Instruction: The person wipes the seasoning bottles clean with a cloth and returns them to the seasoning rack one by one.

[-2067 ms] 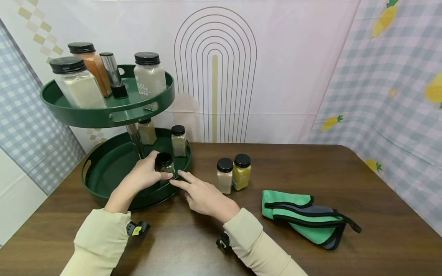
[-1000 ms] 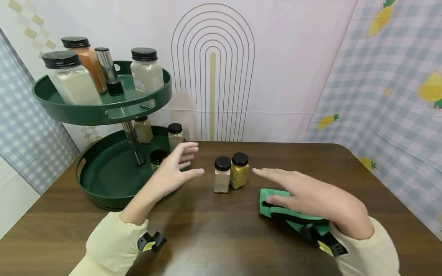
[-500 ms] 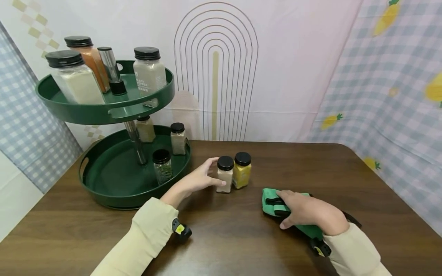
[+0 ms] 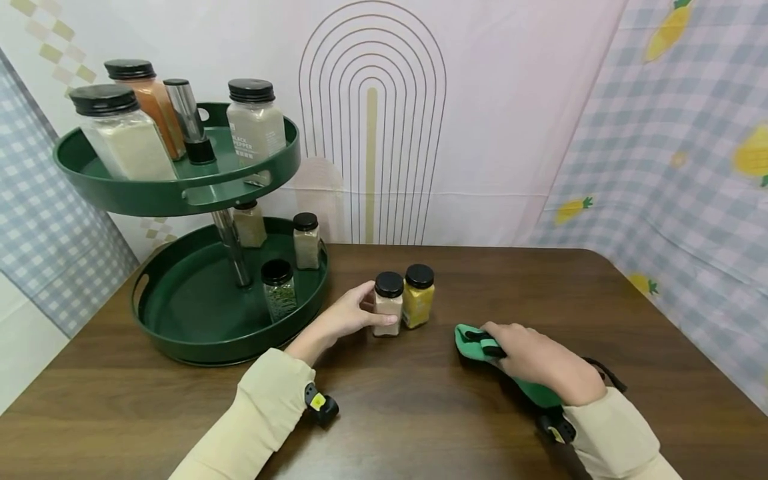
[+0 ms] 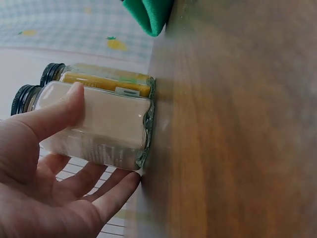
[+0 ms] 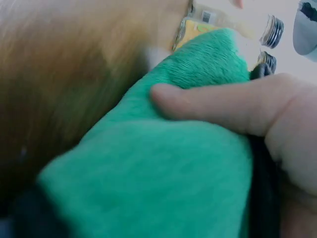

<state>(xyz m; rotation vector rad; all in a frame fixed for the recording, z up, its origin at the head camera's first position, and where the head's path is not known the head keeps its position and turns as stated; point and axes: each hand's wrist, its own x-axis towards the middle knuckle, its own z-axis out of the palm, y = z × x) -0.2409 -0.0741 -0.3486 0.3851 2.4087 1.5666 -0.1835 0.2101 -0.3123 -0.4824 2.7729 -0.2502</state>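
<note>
My left hand (image 4: 345, 316) holds a small square spice jar of pale beige powder (image 4: 389, 305) with a black lid, standing upright on the table. In the left wrist view the thumb (image 5: 75, 101) lies along one side of the jar, and the fingers curve round the other. A spice jar of yellow powder (image 4: 419, 304) stands right beside it. Farther right, my right hand (image 4: 537, 355) grips a folded green and grey cloth (image 4: 470, 345) with black edging. The right wrist view shows the thumb pressed into the green pile; most of the other fingers are hidden.
A two-tier dark green turntable rack (image 4: 231, 350) stands at the left. Large jars and a steel-topped post (image 4: 191, 120) rise from its upper tray (image 4: 126, 200). Several small jars, one with green herbs (image 4: 280, 300), sit on the lower tray. A patterned curtain (image 4: 480, 133) hangs behind.
My left hand has left the herb jar on the lower tray and moved right to the beige jar. My right hand has moved right and taken hold of the cloth, bunching it.
</note>
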